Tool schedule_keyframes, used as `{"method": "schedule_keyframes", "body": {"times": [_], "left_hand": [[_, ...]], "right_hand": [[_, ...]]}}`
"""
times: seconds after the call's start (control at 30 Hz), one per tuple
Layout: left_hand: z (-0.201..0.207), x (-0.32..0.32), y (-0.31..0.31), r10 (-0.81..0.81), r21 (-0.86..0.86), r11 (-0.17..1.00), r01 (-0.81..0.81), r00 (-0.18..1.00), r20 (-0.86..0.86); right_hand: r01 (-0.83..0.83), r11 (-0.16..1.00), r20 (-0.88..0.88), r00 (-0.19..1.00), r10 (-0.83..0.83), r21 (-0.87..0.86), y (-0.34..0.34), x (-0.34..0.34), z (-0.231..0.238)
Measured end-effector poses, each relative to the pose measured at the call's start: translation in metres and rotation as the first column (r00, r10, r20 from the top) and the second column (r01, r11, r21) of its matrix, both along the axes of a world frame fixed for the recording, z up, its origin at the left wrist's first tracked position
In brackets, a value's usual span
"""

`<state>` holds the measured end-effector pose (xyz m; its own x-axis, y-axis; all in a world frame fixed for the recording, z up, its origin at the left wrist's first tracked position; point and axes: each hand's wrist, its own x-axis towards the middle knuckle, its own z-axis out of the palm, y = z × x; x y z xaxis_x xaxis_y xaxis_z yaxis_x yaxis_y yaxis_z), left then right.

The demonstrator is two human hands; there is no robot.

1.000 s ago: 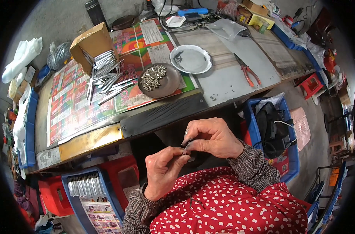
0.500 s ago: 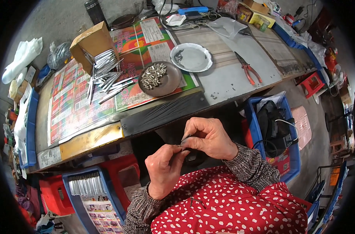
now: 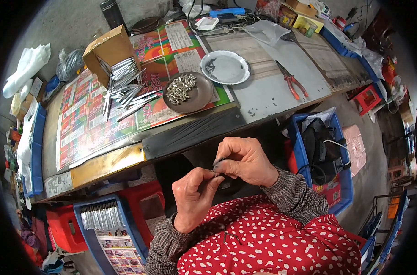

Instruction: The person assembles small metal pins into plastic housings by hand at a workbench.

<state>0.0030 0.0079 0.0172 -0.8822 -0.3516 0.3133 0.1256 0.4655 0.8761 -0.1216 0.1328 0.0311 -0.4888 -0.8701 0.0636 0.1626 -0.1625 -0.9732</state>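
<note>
My left hand [image 3: 193, 195] and my right hand [image 3: 245, 160] meet fingertip to fingertip in front of the table's near edge, above my lap. Both are closed in a pinch, thumb against fingers. Whatever small piece they grip is hidden between the tips, too small to name. Beyond them on the table, a brown round plate [image 3: 200, 100] bears a heap of short metal cylinders [image 3: 181, 88]. Left of it, thin silvery metal rods [image 3: 124, 82] spill from a tipped cardboard box [image 3: 108, 48]. A silver-rimmed white dish [image 3: 231, 68] holding a few small dark pieces stands behind the plate.
Red-handled pliers [image 3: 292, 82] lie on the table's right part. At my lower left, a blue bin [image 3: 91, 245] with rows of silvery rods rests by a red stool [image 3: 64, 229]. On my right stands a blue crate [image 3: 346, 183] with a black bag. Cables and plastic bags crowd the back.
Both hands stay pinched together at nearly the same spot. The left has shifted very slightly to the right, and the fingers have turned a little. Nothing on the table has moved.
</note>
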Motion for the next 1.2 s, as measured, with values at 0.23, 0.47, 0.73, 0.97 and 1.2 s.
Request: {"method": "schedule_keyframes", "body": {"times": [0.23, 0.47, 0.73, 0.97, 1.2], "left_hand": [[-0.002, -0.009, 0.005, 0.150, -0.249, 0.947, -0.201, 0.967, -0.207], [0.000, -0.005, 0.001, 0.025, -0.040, 0.999, -0.027, 0.998, -0.057], [0.001, -0.008, 0.003, 0.168, -0.188, 0.962, -0.198, 0.972, -0.167], [0.001, -0.006, 0.002, 0.046, -0.092, 0.994, -0.055, 0.995, -0.092], [0.002, -0.010, 0.005, 0.160, -0.148, 0.970, -0.192, 0.965, -0.207]], "right_hand": [[0.254, 0.960, -0.333, 0.900, -0.280, -0.122, -0.015, 0.012, -0.003], [0.018, 0.999, -0.129, 0.991, -0.022, -0.030, -0.001, 0.000, -0.002], [0.187, 0.982, -0.031, 0.982, -0.187, -0.012, -0.014, 0.013, 0.012], [0.153, 0.984, -0.282, 0.944, -0.171, -0.086, -0.004, 0.006, -0.001], [0.279, 0.951, -0.291, 0.907, -0.306, -0.131, -0.015, 0.016, 0.002]]}}
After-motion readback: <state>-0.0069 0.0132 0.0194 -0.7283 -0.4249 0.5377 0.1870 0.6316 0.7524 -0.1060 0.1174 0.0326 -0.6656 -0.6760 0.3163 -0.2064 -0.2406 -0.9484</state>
